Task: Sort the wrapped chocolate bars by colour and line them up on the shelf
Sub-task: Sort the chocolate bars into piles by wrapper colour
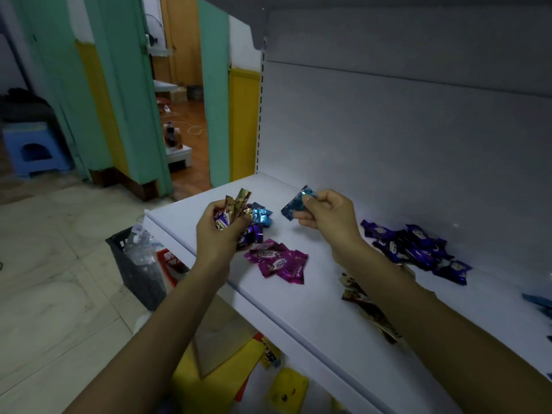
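Single blue bar (294, 206) is pinched by one end between thumb and curled fingers of the right hand (325, 213). It is held above the shelf (313, 309), long axis slanted down-left. A mixed bunch of bars (239, 209) is clutched in the left hand (221, 231). Blue wrappers (537, 300) are glimpsed far right of the grip, beyond the dark purple pile (412, 249). The right hand is judged nearer.

Dim, bluish indoor light, soft throughout, with wide-angle bending at the edges.

One blue bar (294, 207) held; magenta pile (276, 261), purple pile (415, 246), mixed handful (237, 206), one each.
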A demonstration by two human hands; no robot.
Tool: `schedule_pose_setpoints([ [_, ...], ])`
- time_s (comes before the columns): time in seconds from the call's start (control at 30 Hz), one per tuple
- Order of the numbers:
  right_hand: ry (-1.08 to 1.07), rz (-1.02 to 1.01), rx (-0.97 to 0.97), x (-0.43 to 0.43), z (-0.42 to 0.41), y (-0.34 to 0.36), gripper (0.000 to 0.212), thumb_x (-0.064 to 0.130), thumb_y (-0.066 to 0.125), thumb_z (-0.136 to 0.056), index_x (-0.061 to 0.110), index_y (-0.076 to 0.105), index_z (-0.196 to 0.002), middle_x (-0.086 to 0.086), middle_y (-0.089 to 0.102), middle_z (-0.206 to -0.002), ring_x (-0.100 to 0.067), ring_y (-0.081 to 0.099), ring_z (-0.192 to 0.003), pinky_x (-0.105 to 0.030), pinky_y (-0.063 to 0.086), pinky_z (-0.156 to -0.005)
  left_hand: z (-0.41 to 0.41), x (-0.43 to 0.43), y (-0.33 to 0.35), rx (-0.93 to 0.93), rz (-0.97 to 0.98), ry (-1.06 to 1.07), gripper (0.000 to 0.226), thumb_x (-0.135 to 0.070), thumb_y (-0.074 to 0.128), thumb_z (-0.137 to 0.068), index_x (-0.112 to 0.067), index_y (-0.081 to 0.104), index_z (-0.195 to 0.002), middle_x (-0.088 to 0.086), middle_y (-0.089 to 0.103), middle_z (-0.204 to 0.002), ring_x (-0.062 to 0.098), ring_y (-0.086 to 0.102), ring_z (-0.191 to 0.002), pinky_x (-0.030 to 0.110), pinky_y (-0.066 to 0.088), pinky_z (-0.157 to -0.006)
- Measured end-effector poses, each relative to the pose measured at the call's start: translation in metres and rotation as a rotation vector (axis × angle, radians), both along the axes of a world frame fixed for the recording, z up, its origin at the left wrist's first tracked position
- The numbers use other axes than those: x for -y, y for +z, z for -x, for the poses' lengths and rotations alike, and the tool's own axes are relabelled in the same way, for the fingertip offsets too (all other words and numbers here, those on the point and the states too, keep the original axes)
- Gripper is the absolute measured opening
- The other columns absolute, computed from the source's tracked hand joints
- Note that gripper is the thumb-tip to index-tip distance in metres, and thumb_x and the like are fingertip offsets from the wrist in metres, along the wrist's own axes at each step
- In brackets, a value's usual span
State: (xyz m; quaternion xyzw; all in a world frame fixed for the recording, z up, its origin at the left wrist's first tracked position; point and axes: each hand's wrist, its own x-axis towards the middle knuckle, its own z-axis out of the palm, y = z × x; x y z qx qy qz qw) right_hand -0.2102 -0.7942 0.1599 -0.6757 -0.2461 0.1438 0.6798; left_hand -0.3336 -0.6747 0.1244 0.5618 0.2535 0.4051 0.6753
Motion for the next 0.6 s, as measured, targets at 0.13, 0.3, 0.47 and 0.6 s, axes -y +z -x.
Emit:
schedule_pose_setpoints([
  [0.13, -0.013, 0.193, 0.206, -0.048, -0.012, -0.011, 0.008, 0.012, 0.069, -0.084, 0.015, 0.063, -0.079, -0.002, 0.069, -0.085, -0.018, 0.067, -0.082, -0.026, 0.055, -0.077, 0.003, -0.031, -0.005, 0.011, 0.054, 0.012, 0.025, -0.008, 0.063, -0.09, -0.014, 0.053, -0.112, 0.003, 0.062, -0.098, 0.014, 0.062, -0.079, 0.017, 0.048, -0.045],
  [0.3, 0.095, 0.455, 0.628, -0.095, -0.018, -0.03, 0.005, 0.016, 0.067, -0.085, 0.019, 0.064, -0.087, 0.003, 0.066, -0.089, -0.006, 0.06, -0.077, -0.016, 0.046, -0.061, -0.007, -0.054, -0.011, 0.043, 0.064, -0.024, 0.02, -0.007, 0.064, -0.089, -0.017, 0.058, -0.104, 0.003, 0.066, -0.096, 0.017, 0.064, -0.081, 0.018, 0.049, -0.049],
  [0.47, 0.217, 0.662, 0.898, -0.111, -0.026, -0.051, 0.013, 0.026, 0.065, -0.086, 0.018, 0.055, -0.089, 0.001, 0.058, -0.089, -0.018, 0.054, -0.081, -0.029, 0.037, -0.066, -0.008, -0.065, -0.027, 0.091, 0.015, -0.056, 0.023, -0.003, 0.065, -0.087, -0.021, 0.061, -0.101, -0.004, 0.071, -0.097, 0.014, 0.068, -0.092, 0.029, 0.056, -0.079],
  [0.6, 0.183, 0.678, 0.893, -0.121, -0.03, -0.056, 0.014, 0.026, 0.064, -0.087, 0.017, 0.055, -0.092, -0.001, 0.062, -0.094, -0.019, 0.057, -0.082, -0.033, 0.044, -0.066, -0.011, -0.067, -0.032, 0.117, 0.04, -0.03, 0.028, -0.003, 0.065, -0.086, -0.018, 0.061, -0.11, 0.002, 0.07, -0.105, 0.017, 0.067, -0.098, 0.029, 0.056, -0.083],
])
